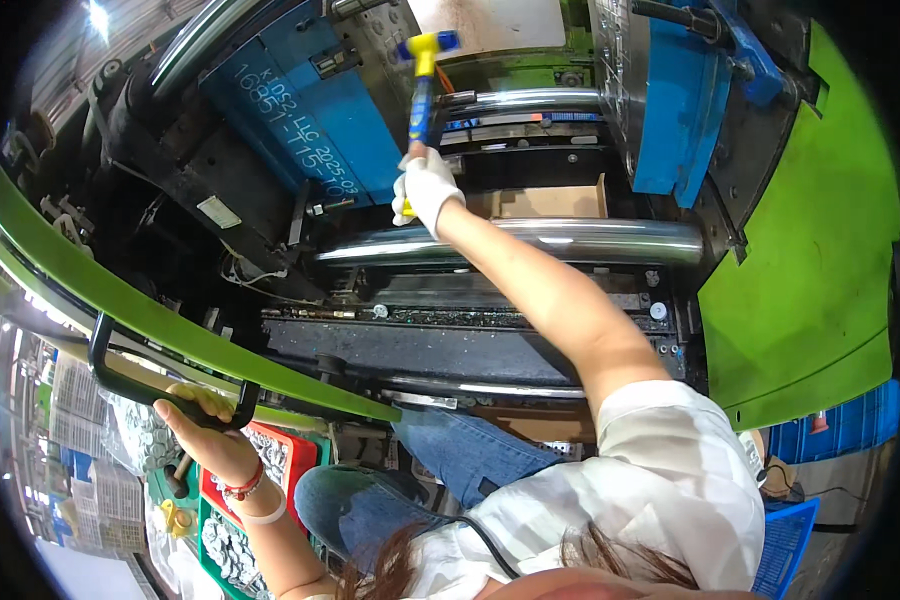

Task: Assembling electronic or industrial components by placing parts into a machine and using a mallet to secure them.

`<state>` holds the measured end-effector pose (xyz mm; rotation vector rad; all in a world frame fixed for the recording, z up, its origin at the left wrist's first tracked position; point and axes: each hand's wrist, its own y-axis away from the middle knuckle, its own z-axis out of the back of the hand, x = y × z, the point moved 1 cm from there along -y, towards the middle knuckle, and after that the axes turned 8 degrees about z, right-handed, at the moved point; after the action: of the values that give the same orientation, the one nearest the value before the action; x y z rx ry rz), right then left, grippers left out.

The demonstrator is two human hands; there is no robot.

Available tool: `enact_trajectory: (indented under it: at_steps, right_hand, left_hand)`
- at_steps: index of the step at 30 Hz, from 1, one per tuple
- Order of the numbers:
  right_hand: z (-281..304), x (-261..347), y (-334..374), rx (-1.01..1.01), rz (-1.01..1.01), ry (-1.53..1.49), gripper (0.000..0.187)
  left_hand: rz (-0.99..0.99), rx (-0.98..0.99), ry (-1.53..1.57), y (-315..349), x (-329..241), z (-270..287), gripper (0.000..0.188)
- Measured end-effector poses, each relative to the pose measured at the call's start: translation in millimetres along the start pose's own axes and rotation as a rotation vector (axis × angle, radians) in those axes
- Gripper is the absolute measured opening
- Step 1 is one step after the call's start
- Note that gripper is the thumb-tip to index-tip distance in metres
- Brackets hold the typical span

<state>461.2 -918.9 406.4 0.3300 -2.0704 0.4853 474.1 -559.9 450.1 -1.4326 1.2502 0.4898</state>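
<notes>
- Between the left blue block (285, 85) and the right blue block (670, 110): mallet (423, 85), its head pointing away from the person, nearer the left block.
- Right hand (430, 190): white glove, closed round the mallet's grip. Firm wrap looks right; a loose one could let it twist on impact.
- Left hand (208, 435): bare, fingers hooked over the black handle (130, 381) of the green door (180, 330). Good brace, I'd say; best to have a solid hold there before leaning in.
- Right arm reaches out across the near bar (620, 240), nearly straight. A slight elbow bend should give better control than a full stretch.
- Can't tell from here whether the mallet touches metal. Line the head up square first, then short, light taps; a big swing might clip the far bar (530, 101) or mark the block.
- Cardboard (555, 202) sits low between the bars; mind dropping the mallet onto it.
- Arm is inside the machine: confirm it's locked off, and make sure the door can't slide.
</notes>
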Motion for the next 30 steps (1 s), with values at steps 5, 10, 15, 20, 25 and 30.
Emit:
enact_trajectory:
  at_steps: [5,10,15,20,25,30]
  right_hand:
    - [29.5,22.8,-12.8,-0.018,-0.04,-0.298,0.036]
    - [19.6,26.4,-22.7,-0.245,0.147,-0.417,0.035]
    - [5.5,-35.0,-14.0,0.093,0.009,-0.044,0.035]
    - [26.4,26.3,-21.9,-0.086,0.159,-0.302,0.037]
    - [-10.4,38.9,-29.8,-0.124,0.209,-0.404,0.019]
    - [-3.9,28.8,-18.1,0.06,0.105,-0.153,0.037]
  left_hand:
    - [-0.002,-0.032,-0.01,3.0,-3.8,-1.3,0.037]
    - [-0.01,-0.021,-0.021,1.3,-1.7,-0.1,0.037]
    - [0.007,-0.061,-0.027,2.0,-3.4,-0.2,0.037]
    - [-0.016,-0.041,-0.052,2.7,-4.1,-3.6,0.039]
    - [-0.001,-0.024,-0.014,-0.2,-1.9,-1.6,0.039]
    - [0.005,-0.026,0.013,-0.1,-2.5,1.5,0.038]
